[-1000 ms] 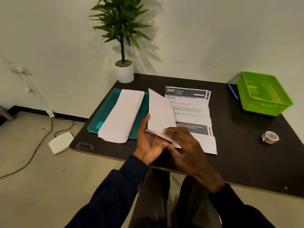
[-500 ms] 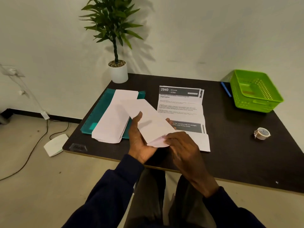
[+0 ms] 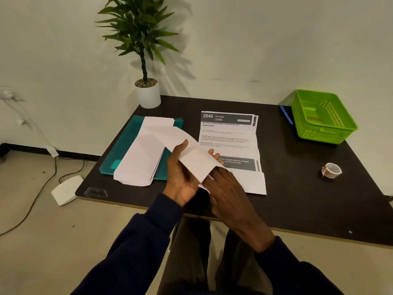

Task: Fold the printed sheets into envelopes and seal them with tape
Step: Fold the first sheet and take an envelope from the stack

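Folded sheet (image 3: 195, 160), plain white and creased into a long smooth strip, is held slanting above the dark tabletop (image 3: 297, 188), near its front edge and just beside the flat printed sheets (image 3: 229, 135). My left hand (image 3: 180, 177) sits palm up beneath it, thumb curled over 1 edge and fingers (image 3: 215, 155) hooked round the other, gripping it. My right hand (image 3: 229, 190) lies back up, fingers (image 3: 214, 175) nearly straight at the strip's near end. Their tips hide under the paper, so I cannot tell whether they pinch.
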